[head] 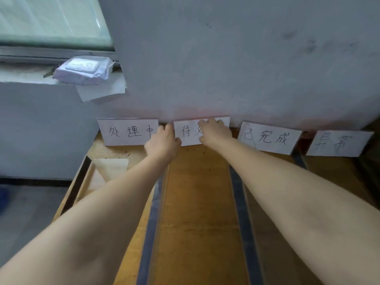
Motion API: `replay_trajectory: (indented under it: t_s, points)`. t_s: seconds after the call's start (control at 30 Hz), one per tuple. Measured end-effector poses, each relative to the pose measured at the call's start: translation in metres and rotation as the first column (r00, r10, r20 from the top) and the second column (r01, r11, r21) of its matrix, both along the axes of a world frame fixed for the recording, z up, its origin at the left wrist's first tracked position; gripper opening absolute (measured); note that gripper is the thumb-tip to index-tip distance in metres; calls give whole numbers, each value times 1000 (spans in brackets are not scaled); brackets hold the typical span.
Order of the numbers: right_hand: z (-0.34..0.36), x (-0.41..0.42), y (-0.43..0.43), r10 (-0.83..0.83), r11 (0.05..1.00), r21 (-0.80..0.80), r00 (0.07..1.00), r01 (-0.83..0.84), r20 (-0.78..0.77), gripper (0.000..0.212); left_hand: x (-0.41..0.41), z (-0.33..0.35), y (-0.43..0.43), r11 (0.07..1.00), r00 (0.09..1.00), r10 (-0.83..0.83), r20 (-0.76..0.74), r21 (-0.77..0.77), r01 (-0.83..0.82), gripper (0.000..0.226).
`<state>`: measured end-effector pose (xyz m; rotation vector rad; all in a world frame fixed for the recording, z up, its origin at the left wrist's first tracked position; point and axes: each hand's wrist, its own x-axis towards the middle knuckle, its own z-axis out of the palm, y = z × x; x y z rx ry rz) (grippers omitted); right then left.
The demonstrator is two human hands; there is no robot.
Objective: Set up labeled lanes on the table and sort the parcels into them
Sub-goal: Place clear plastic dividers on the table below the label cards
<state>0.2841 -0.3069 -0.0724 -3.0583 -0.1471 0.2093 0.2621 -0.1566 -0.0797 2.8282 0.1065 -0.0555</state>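
Note:
Several white label cards with handwritten characters lean against the grey wall at the far edge of the wooden table [197,202]. My left hand [163,141] grips the left edge of the second card [188,132]. My right hand [214,130] lies over that card's right half, fingers on its face and top edge, hiding part of the writing. The first card [127,131] stands to the left. The third card [270,137] and fourth card [338,142] stand to the right. Dark strips [239,202] run toward me and split the table into lanes.
A wrapped pale parcel [83,69] lies on the window sill at the upper left, with a loose paper sheet [101,90] under it. A light wooden board [111,165] lies in the leftmost lane. The table's left edge drops to a grey floor.

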Motion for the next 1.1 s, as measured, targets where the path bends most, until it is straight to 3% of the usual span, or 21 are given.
replay_trajectory:
  t_s: [0.13, 0.5, 0.73, 1.1]
  points:
    - [-1, 23, 1, 2, 998, -55, 999, 1, 39, 52, 21, 7, -7, 1000, 1000, 21, 18, 7, -21, 37]
    - [-29, 65, 1, 67, 988, -142, 998, -66, -1, 51, 45, -11, -2, 993, 995, 70, -78, -85, -76, 28]
    - [-38, 85, 4, 85, 991, -110, 996, -83, 15, 25, 52, -28, 0, 987, 990, 100, -97, -118, -111, 32]
    - [-19, 94, 1, 132, 986, -108, 991, -130, 12, 23, 53, -29, 4, 975, 991, 113, -69, -185, -124, 38]
